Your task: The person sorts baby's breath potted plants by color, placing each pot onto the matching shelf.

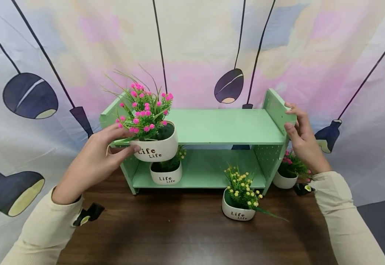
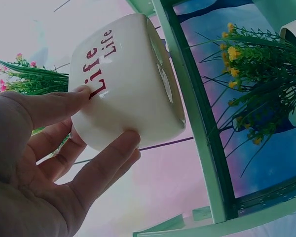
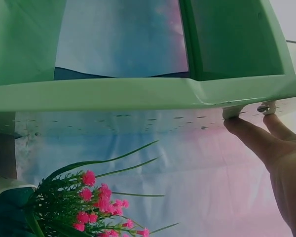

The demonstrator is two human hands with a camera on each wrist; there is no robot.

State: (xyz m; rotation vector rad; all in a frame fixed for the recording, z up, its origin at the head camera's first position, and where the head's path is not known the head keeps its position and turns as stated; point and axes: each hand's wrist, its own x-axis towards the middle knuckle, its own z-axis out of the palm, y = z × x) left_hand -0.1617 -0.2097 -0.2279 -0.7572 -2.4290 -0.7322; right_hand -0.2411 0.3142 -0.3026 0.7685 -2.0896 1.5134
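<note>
My left hand (image 1: 96, 158) grips a white oval pot (image 1: 165, 149) lettered "Life", with pink artificial flowers (image 1: 142, 114) in it. Thumb and fingers pinch its end; in the left wrist view the pot's underside shows, apart from the shelf board. It is raised at the left of a green two-tier shelf (image 1: 225, 127). At the other end, my right hand (image 1: 306, 141) touches the outer face of the shelf's right side panel (image 1: 276, 106) with its fingertips. The right wrist view shows those fingers (image 3: 251, 136) fairly straight against the panel.
On the lower tier, a yellow-flowered pot (image 1: 167, 175) stands partly hidden behind the held one. Another yellow-flowered pot (image 1: 238, 209) sits on the brown table (image 1: 179, 239) before the shelf. A pink-flowered pot (image 1: 284, 181) stands beside the right panel. Behind hangs a patterned curtain (image 1: 192, 44).
</note>
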